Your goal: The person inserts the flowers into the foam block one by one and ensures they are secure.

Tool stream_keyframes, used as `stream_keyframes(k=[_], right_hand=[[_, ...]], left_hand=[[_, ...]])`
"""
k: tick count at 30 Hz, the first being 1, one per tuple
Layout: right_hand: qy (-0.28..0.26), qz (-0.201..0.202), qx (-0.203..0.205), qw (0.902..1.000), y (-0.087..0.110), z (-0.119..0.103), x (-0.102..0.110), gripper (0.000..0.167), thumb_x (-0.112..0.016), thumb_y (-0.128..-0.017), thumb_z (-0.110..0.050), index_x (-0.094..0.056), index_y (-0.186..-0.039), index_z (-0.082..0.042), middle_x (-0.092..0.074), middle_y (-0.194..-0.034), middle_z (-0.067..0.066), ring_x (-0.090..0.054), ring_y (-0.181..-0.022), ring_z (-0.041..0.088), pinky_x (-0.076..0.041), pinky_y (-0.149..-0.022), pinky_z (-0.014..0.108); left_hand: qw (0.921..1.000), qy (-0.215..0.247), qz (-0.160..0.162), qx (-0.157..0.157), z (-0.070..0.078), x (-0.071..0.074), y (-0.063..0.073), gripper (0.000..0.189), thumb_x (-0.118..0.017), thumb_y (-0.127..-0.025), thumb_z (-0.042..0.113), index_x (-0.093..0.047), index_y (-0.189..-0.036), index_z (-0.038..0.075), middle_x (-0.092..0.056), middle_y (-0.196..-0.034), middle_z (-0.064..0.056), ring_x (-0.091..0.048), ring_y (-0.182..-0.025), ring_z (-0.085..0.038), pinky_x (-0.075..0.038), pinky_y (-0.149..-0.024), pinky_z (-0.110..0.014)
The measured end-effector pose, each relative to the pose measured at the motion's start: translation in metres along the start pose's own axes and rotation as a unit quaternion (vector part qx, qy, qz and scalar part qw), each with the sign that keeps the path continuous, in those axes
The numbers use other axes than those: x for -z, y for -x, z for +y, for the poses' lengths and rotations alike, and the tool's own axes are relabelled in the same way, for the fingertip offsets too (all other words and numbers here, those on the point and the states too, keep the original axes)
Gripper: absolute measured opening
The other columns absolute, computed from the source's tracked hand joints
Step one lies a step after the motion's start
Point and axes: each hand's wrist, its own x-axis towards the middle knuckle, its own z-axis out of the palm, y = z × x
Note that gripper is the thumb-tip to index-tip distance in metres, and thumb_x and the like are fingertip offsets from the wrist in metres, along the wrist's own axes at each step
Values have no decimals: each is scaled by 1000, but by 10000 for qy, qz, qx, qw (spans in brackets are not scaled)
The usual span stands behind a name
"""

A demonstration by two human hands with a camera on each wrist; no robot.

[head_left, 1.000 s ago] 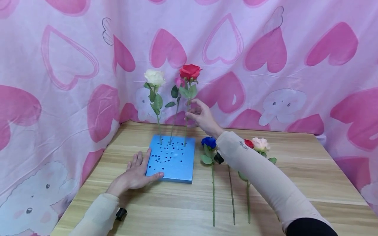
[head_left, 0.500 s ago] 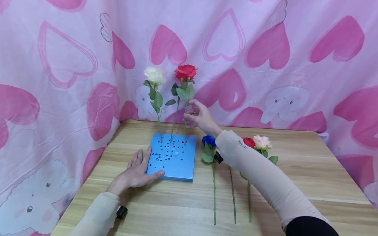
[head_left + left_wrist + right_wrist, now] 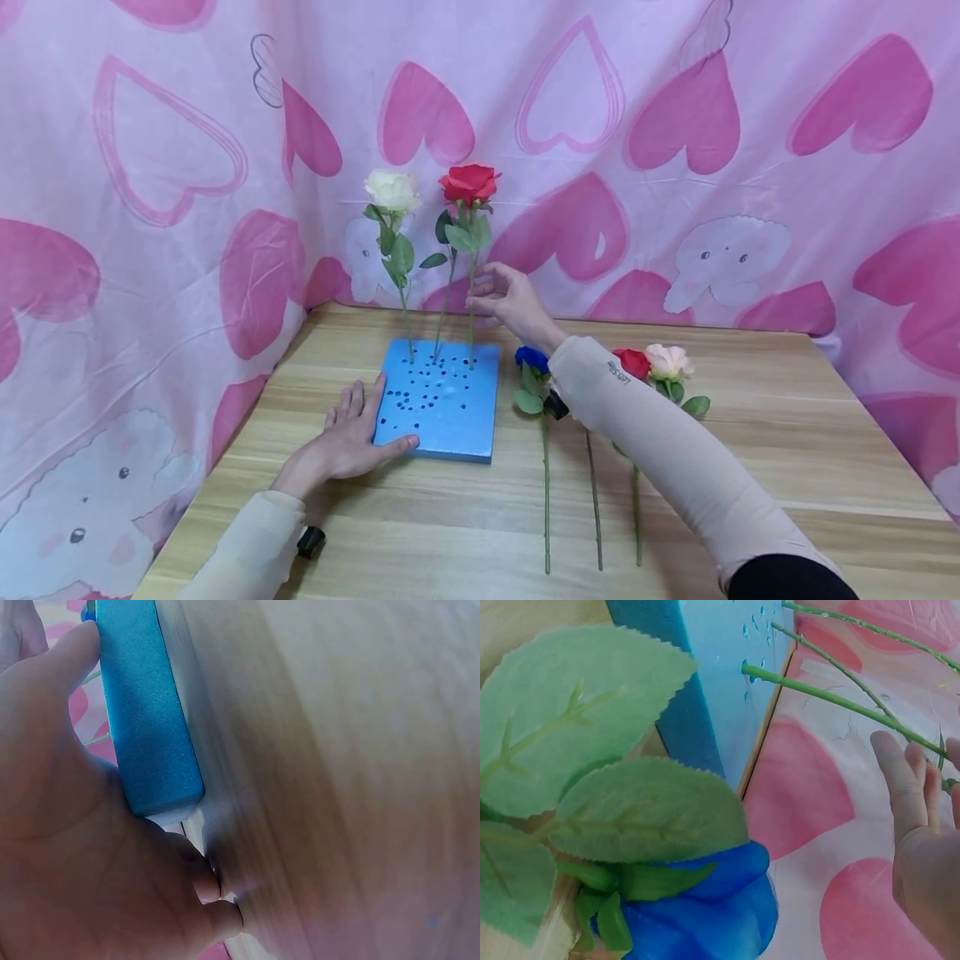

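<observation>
In the head view my left hand point(image 3: 345, 437) lies spread at the near left of a blue foam block point(image 3: 442, 425) full of holes. Its thumb rests on the block's top; the palm is against one corner in the left wrist view. My right hand point(image 3: 517, 304) has thumb and fingers at the stem of a red rose point(image 3: 470, 183), whose lower end is in the block. The right wrist view shows the hand point(image 3: 922, 825) around the green stem point(image 3: 832, 697), partly cut off by the frame. A white rose point(image 3: 392, 192) stands upright in the block; a pink flower is mostly hidden behind the red one.
On the wooden table point(image 3: 420, 533), right of the block, lie a blue rose point(image 3: 532, 360), another red rose point(image 3: 632, 363) and a pale pink rose point(image 3: 670, 362), partly covered by my right forearm. A pink heart-patterned curtain point(image 3: 570, 208) hangs behind the table.
The red rose has shifted slightly left, now covering more of the pink flower. My right hand has moved a little down along its stem. The left hand keeps its place at the block.
</observation>
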Motion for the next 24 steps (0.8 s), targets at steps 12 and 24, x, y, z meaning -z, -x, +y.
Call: stream_keyframes(k=[12,24], right_hand=[[-98,-228,77,9997,8,-5,10,66,-84,-100,-7,-55,-160,-10,-66,-146,25,-76,-122,40,-63,-94,67],[-73,-155,64,9998,27,-8,40,73,-83,-102,-9,-48,-166,-8,-55,-162,26,-72,-130,41,-69,-89,53]], left_hand=[[10000,-9,-12,-23,0,0,-1,129,-65,-97,79,8,-179,12,13,-180,-37,13,-166,-61,2,-129,-82],[10000,12,-9,4,0,-2,0,129,-66,-97,79,8,-179,11,13,-180,-38,14,-165,-62,4,-128,-83]])
